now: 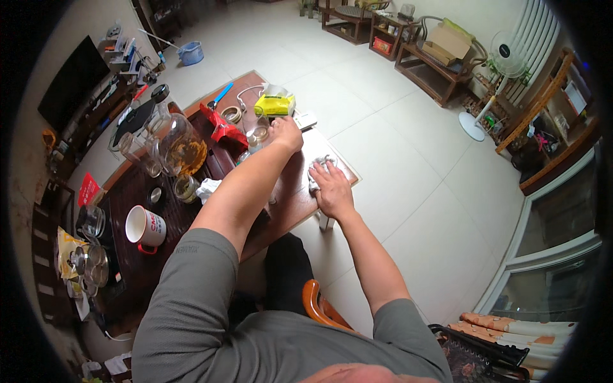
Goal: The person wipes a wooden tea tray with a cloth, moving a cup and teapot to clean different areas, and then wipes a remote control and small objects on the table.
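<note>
My right hand [333, 192] lies over a crumpled white cloth [316, 179], pressing it onto the brown tabletop [296, 178] near the table's corner. Farther along the same end, my left hand [287, 135] reaches in among small clear glass vessels [258, 136]. Its fingers touch or nearly touch the glass; their tips are partly hidden, so I cannot tell whether they grip. Just beyond that hand are a yellow tissue pack [275, 104] and a white flat device [305, 120]. A red foil packet [221, 125] rests to its left.
A large glass pitcher [179, 143] with yellow-brown contents stands left, beside a glass jar [186, 188]. A white mug [146, 227] sits nearer me on the dark tea tray [177, 230]. A wooden chair arm [312, 299] is close to my body. A fan [493, 98] stands right.
</note>
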`<control>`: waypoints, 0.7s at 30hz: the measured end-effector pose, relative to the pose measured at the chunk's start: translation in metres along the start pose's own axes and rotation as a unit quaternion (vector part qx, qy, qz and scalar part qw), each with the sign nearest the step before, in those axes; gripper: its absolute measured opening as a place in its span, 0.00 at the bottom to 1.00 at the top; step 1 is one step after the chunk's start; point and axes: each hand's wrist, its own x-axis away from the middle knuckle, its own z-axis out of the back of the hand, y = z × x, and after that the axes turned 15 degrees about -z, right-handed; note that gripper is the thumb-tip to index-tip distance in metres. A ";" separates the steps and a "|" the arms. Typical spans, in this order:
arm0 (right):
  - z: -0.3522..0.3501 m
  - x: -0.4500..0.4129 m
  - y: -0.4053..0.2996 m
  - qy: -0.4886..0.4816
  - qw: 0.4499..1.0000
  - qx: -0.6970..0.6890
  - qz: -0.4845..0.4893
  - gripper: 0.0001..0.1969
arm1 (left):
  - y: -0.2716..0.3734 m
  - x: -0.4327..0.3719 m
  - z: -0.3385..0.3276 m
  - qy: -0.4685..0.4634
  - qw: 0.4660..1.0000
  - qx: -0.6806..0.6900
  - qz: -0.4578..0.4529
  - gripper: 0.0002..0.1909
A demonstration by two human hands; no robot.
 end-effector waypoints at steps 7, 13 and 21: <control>0.002 -0.001 -0.002 -0.028 0.999 0.002 -0.019 0.28 | 0.008 0.013 0.012 -0.049 0.998 0.005 0.029 0.31; -0.006 -0.005 -0.001 -0.010 1.000 0.003 -0.004 0.27 | 0.012 0.065 0.052 -0.054 0.990 0.044 -0.120 0.34; -0.005 0.020 0.009 -0.002 0.996 -0.090 0.024 0.25 | -0.006 0.265 0.112 0.109 0.932 0.328 -0.110 0.37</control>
